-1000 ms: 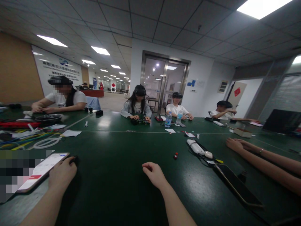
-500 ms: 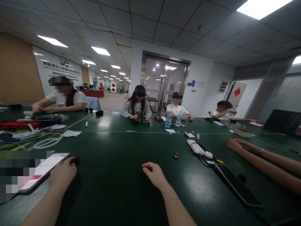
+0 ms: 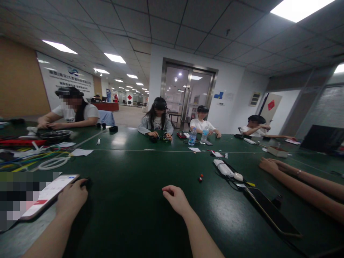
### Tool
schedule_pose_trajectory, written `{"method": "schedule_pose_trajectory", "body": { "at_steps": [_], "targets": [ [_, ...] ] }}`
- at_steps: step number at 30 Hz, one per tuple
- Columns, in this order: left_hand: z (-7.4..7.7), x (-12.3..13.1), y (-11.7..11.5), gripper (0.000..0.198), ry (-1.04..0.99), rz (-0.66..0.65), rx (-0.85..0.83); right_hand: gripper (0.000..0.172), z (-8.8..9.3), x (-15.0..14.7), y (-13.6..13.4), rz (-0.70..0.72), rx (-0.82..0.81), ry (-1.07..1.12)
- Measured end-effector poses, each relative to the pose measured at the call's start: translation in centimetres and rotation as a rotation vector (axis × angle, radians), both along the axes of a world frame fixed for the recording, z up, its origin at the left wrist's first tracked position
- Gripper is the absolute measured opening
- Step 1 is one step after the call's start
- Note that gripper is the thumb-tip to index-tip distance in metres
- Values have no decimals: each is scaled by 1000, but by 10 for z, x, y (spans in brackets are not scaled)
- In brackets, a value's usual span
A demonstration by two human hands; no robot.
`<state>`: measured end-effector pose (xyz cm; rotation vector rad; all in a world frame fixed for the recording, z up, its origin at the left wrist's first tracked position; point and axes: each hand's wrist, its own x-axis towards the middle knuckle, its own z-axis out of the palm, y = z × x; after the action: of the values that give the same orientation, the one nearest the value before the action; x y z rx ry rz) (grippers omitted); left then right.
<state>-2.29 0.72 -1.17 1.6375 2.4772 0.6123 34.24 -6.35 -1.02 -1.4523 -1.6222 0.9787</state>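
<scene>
My left hand [image 3: 72, 197] rests on the green table [image 3: 129, 208], beside the right edge of a phone [image 3: 53, 195] with a lit screen. Its fingers are curled at a small black object [image 3: 86, 182], mostly hidden, whose kind I cannot make out. On the table to the right lies my right hand [image 3: 176, 199], fingers loosely curled in, with nothing visible in it. A small red and dark object [image 3: 200, 178] sits a short way beyond that hand, untouched.
On the right are a white power strip [image 3: 223, 167], a dark phone [image 3: 271, 211] and another person's forearms [image 3: 301, 186]. Cables [image 3: 53, 163] and papers [image 3: 82, 152] lie at left. Two water bottles [image 3: 192, 137] stand further back, where several people sit.
</scene>
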Motion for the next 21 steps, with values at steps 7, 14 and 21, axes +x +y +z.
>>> {"method": "schedule_pose_trajectory", "body": {
  "at_steps": [7, 14, 21],
  "targets": [
    [4, 3, -3, 47, -12, -13, -18, 24, -4, 0, 4, 0, 14, -13],
    [6, 5, -4, 47, -25, 8, -25, 24, -7, 1, 5, 4, 19, -7],
    [6, 2, -4, 47, -27, -19, -5, 23, -6, 1, 4, 1, 3, -14]
  ]
}}
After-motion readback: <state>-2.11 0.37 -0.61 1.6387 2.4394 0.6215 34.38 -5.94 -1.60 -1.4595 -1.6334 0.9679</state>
